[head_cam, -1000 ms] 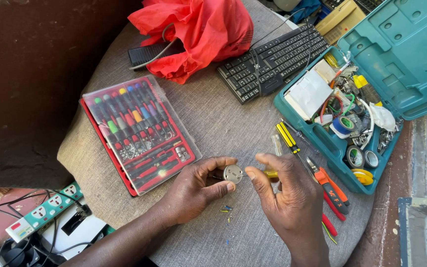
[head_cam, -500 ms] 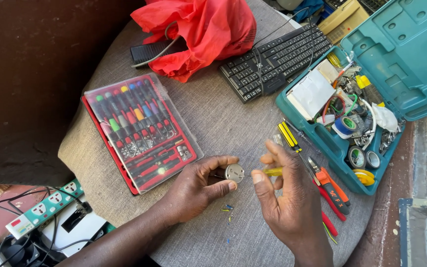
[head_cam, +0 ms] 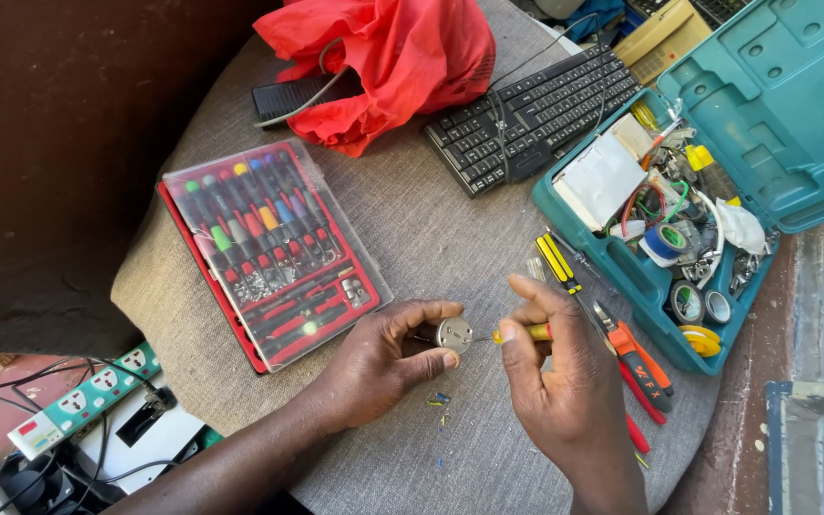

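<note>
My left hand (head_cam: 383,360) pinches a small round metal part (head_cam: 454,334) between thumb and fingers, just above the grey cloth-covered table (head_cam: 431,229). My right hand (head_cam: 565,381) grips a small yellow-handled screwdriver (head_cam: 523,333), its thin tip touching the metal part's right side. A few tiny coloured bits (head_cam: 439,401) lie on the cloth under the hands.
A red screwdriver set with a clear lid (head_cam: 269,250) lies to the left. An open teal toolbox (head_cam: 708,181) full of tapes and wires sits right, with pliers (head_cam: 636,358) and a yellow-black tool (head_cam: 559,263) beside it. A black keyboard (head_cam: 526,114) and red bag (head_cam: 383,57) lie behind. A power strip (head_cam: 83,401) sits below left.
My right hand has turned and shifted slightly, bringing the yellow screwdriver level against the metal part. My left hand stays in place holding the part.
</note>
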